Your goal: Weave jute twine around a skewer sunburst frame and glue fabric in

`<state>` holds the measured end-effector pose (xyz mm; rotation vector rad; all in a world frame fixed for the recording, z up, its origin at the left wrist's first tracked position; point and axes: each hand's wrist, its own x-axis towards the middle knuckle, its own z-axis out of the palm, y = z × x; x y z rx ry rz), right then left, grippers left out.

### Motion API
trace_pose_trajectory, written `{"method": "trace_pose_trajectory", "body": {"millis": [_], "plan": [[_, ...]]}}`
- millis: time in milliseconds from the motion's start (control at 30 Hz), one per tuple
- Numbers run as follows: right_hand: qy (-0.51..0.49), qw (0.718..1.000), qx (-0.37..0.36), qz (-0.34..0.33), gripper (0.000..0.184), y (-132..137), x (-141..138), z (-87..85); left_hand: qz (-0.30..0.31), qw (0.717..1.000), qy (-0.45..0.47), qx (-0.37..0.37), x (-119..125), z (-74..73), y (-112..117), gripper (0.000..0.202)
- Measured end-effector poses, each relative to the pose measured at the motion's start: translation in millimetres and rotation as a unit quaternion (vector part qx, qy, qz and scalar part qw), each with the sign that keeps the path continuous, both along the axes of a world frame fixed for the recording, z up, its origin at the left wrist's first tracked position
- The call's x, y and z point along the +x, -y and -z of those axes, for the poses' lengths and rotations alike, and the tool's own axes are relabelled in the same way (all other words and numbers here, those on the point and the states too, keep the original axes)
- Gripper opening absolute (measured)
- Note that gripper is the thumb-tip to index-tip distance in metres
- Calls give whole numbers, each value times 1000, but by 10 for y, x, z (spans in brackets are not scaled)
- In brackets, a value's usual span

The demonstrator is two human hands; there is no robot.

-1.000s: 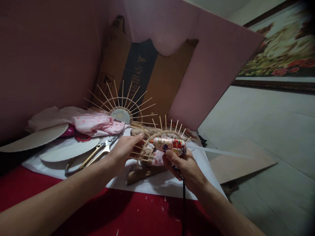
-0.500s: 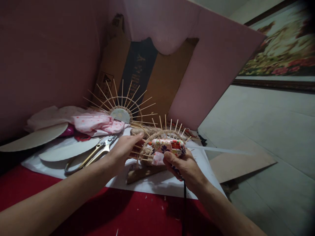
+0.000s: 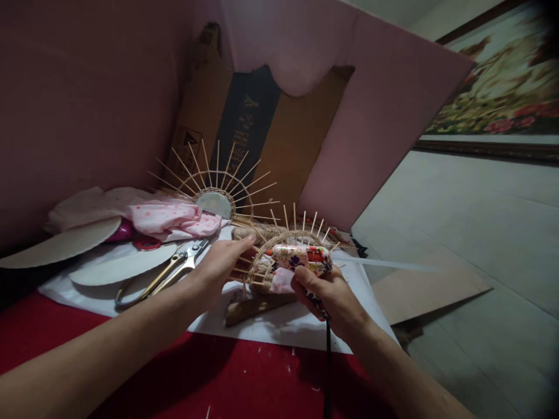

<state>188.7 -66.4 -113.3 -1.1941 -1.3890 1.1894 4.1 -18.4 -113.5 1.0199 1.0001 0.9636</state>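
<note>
My left hand (image 3: 222, 262) is closed on the left edge of a half-round frame of thin sticks and twine (image 3: 257, 256), its sticks fanning upward. In my right hand (image 3: 327, 291) is a glue gun (image 3: 297, 256) with a floral covering, held by its handle. A long translucent glue stick (image 3: 393, 264) juts from its back, and a black cord (image 3: 328, 366) hangs below. The gun's nozzle points left at the twine; whether it touches I cannot tell. Behind my hands, a second stick-and-twine half-round (image 3: 244, 192) leans against cardboard, with a pale half-disc (image 3: 213, 205) at its centre.
Gold-handled scissors (image 3: 174, 270) lie left of my left hand, beside white curved panels (image 3: 122, 267). Pink dotted cloth (image 3: 170, 220) is heaped behind them. A twine roll (image 3: 244, 233) and a brown wooden piece (image 3: 248, 308) rest on white sheeting over red cloth (image 3: 209, 366). Pink board walls (image 3: 371, 116) stand behind.
My right hand and the glue gun have shifted very slightly to the right. My left hand and the held frame stay almost in place.
</note>
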Motion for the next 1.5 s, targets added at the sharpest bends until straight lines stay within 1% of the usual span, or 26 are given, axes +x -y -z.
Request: {"method": "trace_pose_trajectory", "body": {"millis": [100,233,467,733,833,967,1100,1333,1500], "plan": [[8,1000,0,6,41,-2,4,3,3,1000,0,3,-3,-5,8,37],[-6,1000,2,11,39,-23,14,20,8,1000,1,3,-9,-13,11,38],[-18,999,30,-9,35,-19,-5,4,8,1000,-11,17,-13,-9,1,40],[18,1000,3,0,41,-11,33,17,12,1000,-3,10,-14,-10,11,40],[11,1000,9,8,42,-16,34,22,8,1000,0,6,-15,-9,12,39],[-13,1000,11,-2,38,-24,18,12,18,1000,0,9,-21,-1,13,41],[-23,999,25,-14,36,-21,-2,-3,13,1000,-10,19,-23,3,11,42],[22,1000,20,-9,40,-17,27,13,11,1000,1,8,-18,19,-2,39],[24,999,25,14,40,-10,14,-6,11,1000,-2,11,-20,23,1,40]]}}
